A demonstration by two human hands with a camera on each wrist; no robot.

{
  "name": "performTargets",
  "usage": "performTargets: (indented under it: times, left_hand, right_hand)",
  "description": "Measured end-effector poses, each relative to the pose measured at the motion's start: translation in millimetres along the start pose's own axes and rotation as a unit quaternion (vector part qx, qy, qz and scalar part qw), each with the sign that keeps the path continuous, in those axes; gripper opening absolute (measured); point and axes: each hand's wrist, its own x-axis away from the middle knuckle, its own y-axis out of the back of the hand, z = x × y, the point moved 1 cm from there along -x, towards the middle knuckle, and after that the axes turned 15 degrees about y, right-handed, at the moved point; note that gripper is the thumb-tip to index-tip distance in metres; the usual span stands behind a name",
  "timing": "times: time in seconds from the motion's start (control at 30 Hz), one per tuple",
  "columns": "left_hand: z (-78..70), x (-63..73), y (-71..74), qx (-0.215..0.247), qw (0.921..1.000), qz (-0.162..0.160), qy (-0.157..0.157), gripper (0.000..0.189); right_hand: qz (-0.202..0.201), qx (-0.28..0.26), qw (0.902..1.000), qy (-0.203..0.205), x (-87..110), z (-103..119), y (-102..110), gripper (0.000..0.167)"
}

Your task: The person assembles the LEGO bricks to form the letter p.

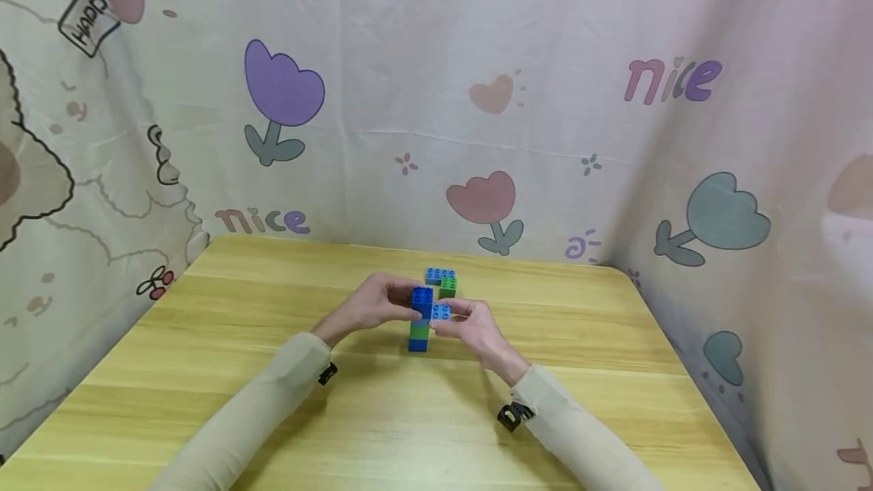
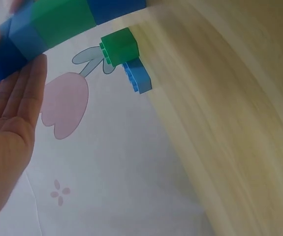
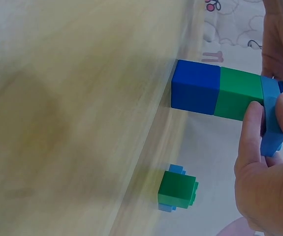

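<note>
A tower of toy building bricks stands upright on the table, with a dark blue brick [image 3: 195,87] at the bottom and a green brick [image 3: 238,92] above it. Over the green one lies a light blue brick [image 1: 441,312], its studded end sticking out to the right. A second dark blue brick [image 1: 422,301] tops the tower. My left hand [image 1: 373,300] holds this top brick between thumb and fingers from the left. From the other side, my right hand [image 1: 480,332] pinches the jutting end of the light blue brick with thumb and fingers.
Behind the tower, another green brick [image 1: 447,288] sits against or on another light blue brick [image 1: 436,275]; the head view does not settle which. The wooden table [image 1: 580,415] ends at a printed curtain [image 1: 382,195]. A black strap piece [image 1: 510,417] hangs at the right cuff.
</note>
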Motion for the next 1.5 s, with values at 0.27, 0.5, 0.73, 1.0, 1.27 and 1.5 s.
performTargets:
  times: [0.27,0.5,0.73,1.0,1.27,1.5]
  left_hand:
    - [0.0,1.0,1.0,-0.02,0.9998,-0.007,0.0,0.046]
    - [0.6,-1.9,0.4,-0.046,0.9989,-0.013,-0.001,0.045]
    - [3.0,-0.3,-0.6,-0.039,0.9991,-0.014,-0.008,0.046]
    - [7.3,2.1,-3.4,-0.033,0.9994,-0.013,-0.006,0.049]
    - [10.8,0.3,-5.0,-0.032,0.9993,-0.017,-0.014,0.045]
    - [11.7,-3.0,-12.6,-0.033,0.999,-0.031,0.002,0.049]
  right_hand:
    - [0.006,0.0,1.0,-0.001,0.5,1,0,0.047]
    - [0.002,-0.004,1.0,-0.009,0.9,1,0,0.047]
    - [0.0,-0.001,1.0,-0.006,0.5,2,0,0.047]
    - [-0.005,0.001,0.9999,-0.01,2.1,0,-2,0.046]
    - [-0.008,-0.012,0.9999,-0.003,2.7,-3,-3,0.048]
    - [-0.003,-0.023,0.9997,0.005,1.8,-5,-1,0.045]
